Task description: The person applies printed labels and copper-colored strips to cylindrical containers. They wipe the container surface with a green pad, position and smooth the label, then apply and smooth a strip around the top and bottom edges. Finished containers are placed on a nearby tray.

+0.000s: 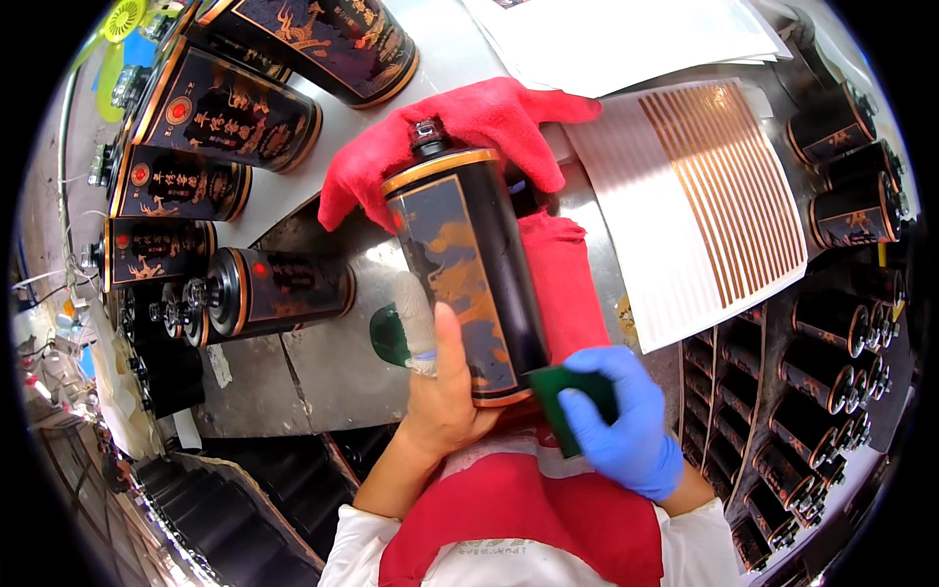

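Note:
My bare left hand (450, 401) is wrapped round the lower part of a black bottle (514, 274), with a whitish wrapping (416, 313) on one finger. The bottle leans at a slight tilt, its stopper end away from me. A grey panel with gold and orange patterns covers one side, and a gold band rings the shoulder. In a blue glove, my right hand (621, 421) pinches a dark green flat piece (567, 406), perhaps a scraper, close against the bottle's base. A red cloth (469, 112) lies behind the bottle's neck, and red fabric (567, 284) shows beneath it.
Similar decorated bottles (230, 108) stand along the left of the metal table (259, 391); another bottle (298, 286) is nearer. A sheet with brown stripes (719, 196) lies right, below white paper (626, 39). Divided crates at right hold several bottles (817, 372). A green object (388, 338) sits by my left hand.

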### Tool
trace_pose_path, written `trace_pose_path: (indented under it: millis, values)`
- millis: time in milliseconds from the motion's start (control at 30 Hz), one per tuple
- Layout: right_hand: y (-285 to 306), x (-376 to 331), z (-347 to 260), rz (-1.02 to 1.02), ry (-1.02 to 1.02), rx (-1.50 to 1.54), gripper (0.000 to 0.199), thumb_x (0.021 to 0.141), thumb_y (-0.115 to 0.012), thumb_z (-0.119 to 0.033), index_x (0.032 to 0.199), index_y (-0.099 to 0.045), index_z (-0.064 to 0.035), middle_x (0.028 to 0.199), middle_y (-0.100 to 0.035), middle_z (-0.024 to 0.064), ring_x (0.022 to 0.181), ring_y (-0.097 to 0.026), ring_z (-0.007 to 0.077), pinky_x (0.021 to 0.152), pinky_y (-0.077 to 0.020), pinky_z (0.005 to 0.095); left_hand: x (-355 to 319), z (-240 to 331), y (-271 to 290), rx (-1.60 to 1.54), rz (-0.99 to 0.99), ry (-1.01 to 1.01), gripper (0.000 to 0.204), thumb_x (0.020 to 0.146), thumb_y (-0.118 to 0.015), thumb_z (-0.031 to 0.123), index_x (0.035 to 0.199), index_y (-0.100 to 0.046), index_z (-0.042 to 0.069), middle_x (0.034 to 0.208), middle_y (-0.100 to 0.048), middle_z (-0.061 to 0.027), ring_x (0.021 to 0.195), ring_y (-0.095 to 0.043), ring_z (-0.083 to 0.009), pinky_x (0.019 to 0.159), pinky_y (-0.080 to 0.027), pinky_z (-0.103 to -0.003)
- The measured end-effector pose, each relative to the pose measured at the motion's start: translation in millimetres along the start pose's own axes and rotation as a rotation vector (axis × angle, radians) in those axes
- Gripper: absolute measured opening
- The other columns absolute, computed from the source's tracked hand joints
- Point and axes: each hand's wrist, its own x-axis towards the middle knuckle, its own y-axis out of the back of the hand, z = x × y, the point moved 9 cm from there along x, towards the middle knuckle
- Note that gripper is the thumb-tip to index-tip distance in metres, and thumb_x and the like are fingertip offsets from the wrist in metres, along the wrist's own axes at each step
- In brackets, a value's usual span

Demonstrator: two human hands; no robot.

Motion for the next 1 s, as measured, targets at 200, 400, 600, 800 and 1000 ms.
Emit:
trace_pose_path:
  millis: [200, 400, 600, 800, 1000]
  values:
    - [17, -3, 39, 0.120, -0.180, -0.022, 0.026, 0.082, -0.061, -0.004, 0.108, -0.054, -0.0020, 0.099, -0.059, 0.0112, 0.086, -0.060, 0.0167, 0.077, -0.0480, 0.0280, -11, -23, 2, -0.258, -0.013, 0.062, 0.113, 0.075, -0.075, 0.018, 0.139, 0.013, -0.008, 0.138, -0.035, -0.0238, 0.125, -0.041, -0.0314, 0.107, -0.024, -0.037]
    - [0, -2, -26, -0.042, 0.113, -0.025, 0.027, 0.081, -0.063, -0.003, 0.107, -0.056, -0.0034, 0.096, -0.062, 0.0111, 0.080, -0.063, 0.0190, 0.070, -0.0506, 0.0279, 25, 52, 19, 0.436, 0.055, -0.100, 0.077, 0.074, -0.069, 0.021, 0.138, -0.032, -0.002, 0.127, -0.049, -0.0236, 0.123, -0.042, -0.0430, 0.105, -0.021, -0.055]
    - [5, -2, 40, 0.052, -0.242, 0.137, 0.026, 0.083, -0.062, -0.005, 0.108, -0.054, -0.0016, 0.100, -0.059, 0.0106, 0.091, -0.059, 0.0162, 0.081, -0.0471, 0.0278, 16, 28, 13, 0.427, 0.029, -0.093, 0.085, 0.075, -0.073, 0.033, 0.132, -0.031, -0.014, 0.132, -0.036, -0.0362, 0.129, -0.030, -0.0469, 0.110, -0.008, -0.050]
    - [18, 3, 39, 0.113, -0.182, 0.063, 0.026, 0.083, -0.061, -0.004, 0.108, -0.055, -0.0013, 0.097, -0.061, 0.0092, 0.086, -0.061, 0.0151, 0.077, -0.0487, 0.0269, -5, 4, 17, 0.338, 0.074, -0.085, 0.091, 0.083, -0.065, 0.031, 0.137, -0.010, -0.017, 0.120, -0.053, -0.0295, 0.110, -0.054, -0.0397, 0.103, -0.032, -0.040]
    - [-11, 3, -17, -0.082, 0.100, 0.011, 0.026, 0.082, -0.063, -0.006, 0.107, -0.057, -0.0057, 0.094, -0.061, 0.0115, 0.080, -0.064, 0.0197, 0.072, -0.0502, 0.0262, 29, 30, 8, 0.415, -0.092, -0.040, 0.083, 0.070, -0.073, 0.034, 0.133, -0.037, -0.007, 0.136, -0.029, -0.0365, 0.127, -0.024, -0.0558, 0.104, 0.000, -0.062]
